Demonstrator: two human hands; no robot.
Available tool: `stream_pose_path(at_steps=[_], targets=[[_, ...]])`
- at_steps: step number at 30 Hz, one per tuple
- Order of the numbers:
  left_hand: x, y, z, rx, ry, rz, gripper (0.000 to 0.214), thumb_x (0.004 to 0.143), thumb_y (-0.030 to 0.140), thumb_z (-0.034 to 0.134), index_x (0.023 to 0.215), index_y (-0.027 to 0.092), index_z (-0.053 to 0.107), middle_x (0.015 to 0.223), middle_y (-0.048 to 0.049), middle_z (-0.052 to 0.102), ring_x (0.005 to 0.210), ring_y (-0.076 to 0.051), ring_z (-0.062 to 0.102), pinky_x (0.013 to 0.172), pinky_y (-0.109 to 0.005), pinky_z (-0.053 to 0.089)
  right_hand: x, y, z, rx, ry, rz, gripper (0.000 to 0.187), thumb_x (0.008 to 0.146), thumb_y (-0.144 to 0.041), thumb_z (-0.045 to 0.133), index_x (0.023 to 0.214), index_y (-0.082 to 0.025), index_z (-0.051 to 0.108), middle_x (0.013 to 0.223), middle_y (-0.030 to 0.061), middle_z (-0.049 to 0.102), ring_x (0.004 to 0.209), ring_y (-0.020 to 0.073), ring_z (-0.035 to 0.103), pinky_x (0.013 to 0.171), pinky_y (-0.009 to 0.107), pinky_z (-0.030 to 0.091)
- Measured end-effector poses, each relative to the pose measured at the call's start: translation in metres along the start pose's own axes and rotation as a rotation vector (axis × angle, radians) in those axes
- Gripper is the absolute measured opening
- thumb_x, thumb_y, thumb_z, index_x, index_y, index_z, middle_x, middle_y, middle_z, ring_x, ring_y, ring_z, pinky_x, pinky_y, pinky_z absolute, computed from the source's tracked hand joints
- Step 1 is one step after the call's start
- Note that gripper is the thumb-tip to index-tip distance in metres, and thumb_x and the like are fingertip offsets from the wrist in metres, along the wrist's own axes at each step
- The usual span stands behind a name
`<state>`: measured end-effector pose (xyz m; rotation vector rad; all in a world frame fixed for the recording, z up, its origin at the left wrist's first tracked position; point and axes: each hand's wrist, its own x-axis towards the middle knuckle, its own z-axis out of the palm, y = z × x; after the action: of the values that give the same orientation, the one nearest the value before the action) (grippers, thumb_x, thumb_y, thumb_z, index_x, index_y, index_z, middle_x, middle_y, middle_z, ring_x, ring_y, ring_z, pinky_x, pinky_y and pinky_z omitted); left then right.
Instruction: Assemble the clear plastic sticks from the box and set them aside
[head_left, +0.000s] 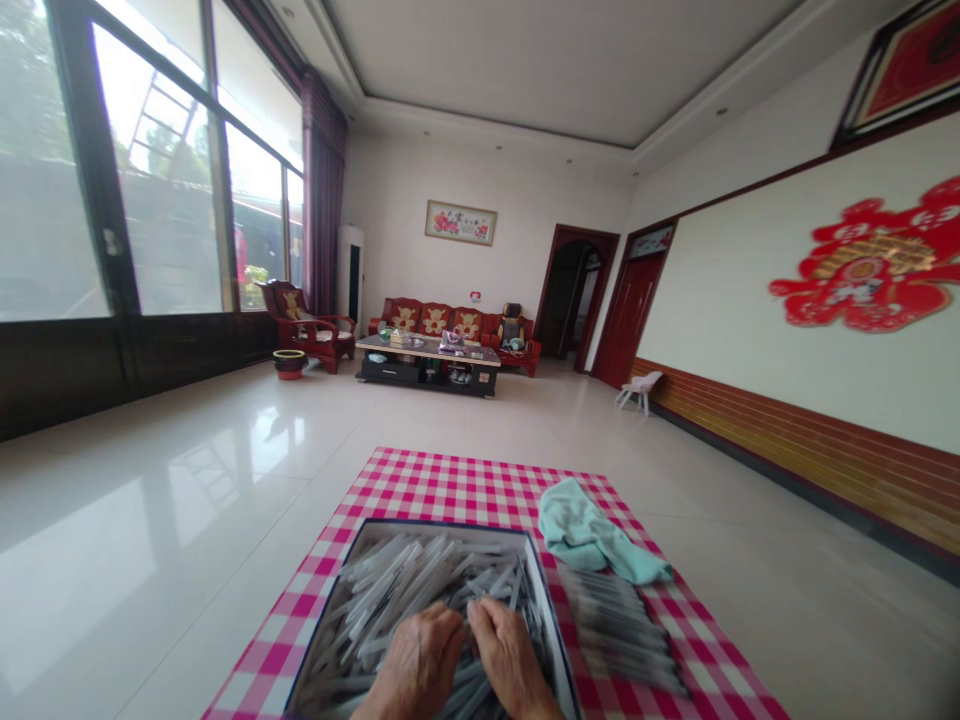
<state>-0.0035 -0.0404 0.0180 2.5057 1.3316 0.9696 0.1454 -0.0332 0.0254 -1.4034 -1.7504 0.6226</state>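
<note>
Two hands working in a box (442, 523) of pale sticks (405, 580).
The left hand (420, 662) and right hand (511, 655) rest knuckles-up on the pile at the near end of the box, fingertips meeting and curled down. Whether they pinch a stick cannot be told. The job likely goes best by lifting a few sticks at a time and keeping them level, clear of the box's right wall. A row (622, 630) of sticks lies just right of the box, with a rag (592, 540) beyond its far right corner. Checked cloth (465, 480) lies bare past the box, then open floor (187, 520).
</note>
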Motion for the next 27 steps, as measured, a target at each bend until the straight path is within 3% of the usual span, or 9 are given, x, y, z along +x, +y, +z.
stream_pose_path(at_steps=[5, 13, 23, 27], targets=[[0.0, 0.0022, -0.0018, 0.0, 0.018, 0.0, 0.03, 0.094, 0.02, 0.036, 0.071, 0.021, 0.056, 0.07, -0.0022, 0.061, 0.061, -0.015, 0.061, 0.057, -0.024, 0.042, -0.0009, -0.0034, -0.0019, 0.038, 0.01, 0.021, 0.044, 0.092, -0.049, 0.028, 0.059, -0.024, 0.043, 0.053, -0.0025, 0.045, 0.052, 0.0158, 0.044, 0.052, 0.028, 0.033], [-0.0005, 0.0015, -0.0021, 0.0, 0.025, -0.012, 0.031, 0.094, 0.021, 0.037, 0.07, 0.02, 0.056, 0.069, -0.0026, 0.061, 0.06, -0.015, 0.061, 0.056, -0.023, 0.041, -0.0047, -0.0079, -0.0065, 0.014, -0.008, -0.036, 0.03, 0.09, -0.035, 0.035, 0.063, -0.023, 0.043, 0.059, -0.0025, 0.049, 0.057, 0.0141, 0.047, 0.053, 0.023, 0.035], [-0.0012, 0.0027, -0.0024, -0.006, 0.024, 0.011, 0.029, 0.094, 0.02, 0.037, 0.071, 0.021, 0.055, 0.069, -0.0016, 0.06, 0.06, -0.014, 0.06, 0.056, -0.023, 0.041, -0.0012, -0.0041, -0.0021, 0.027, 0.041, 0.015, 0.046, 0.092, -0.049, 0.03, 0.057, -0.023, 0.045, 0.052, -0.0014, 0.049, 0.052, 0.0151, 0.046, 0.051, 0.026, 0.033], [-0.0025, 0.0015, -0.0012, 0.011, 0.034, 0.014, 0.028, 0.093, 0.02, 0.038, 0.071, 0.021, 0.055, 0.069, -0.0018, 0.061, 0.061, -0.014, 0.061, 0.057, -0.023, 0.041, -0.0028, -0.0057, -0.0051, 0.009, 0.06, -0.022, 0.039, 0.092, -0.041, 0.033, 0.06, -0.023, 0.045, 0.054, -0.0024, 0.049, 0.053, 0.0143, 0.047, 0.052, 0.025, 0.033]])
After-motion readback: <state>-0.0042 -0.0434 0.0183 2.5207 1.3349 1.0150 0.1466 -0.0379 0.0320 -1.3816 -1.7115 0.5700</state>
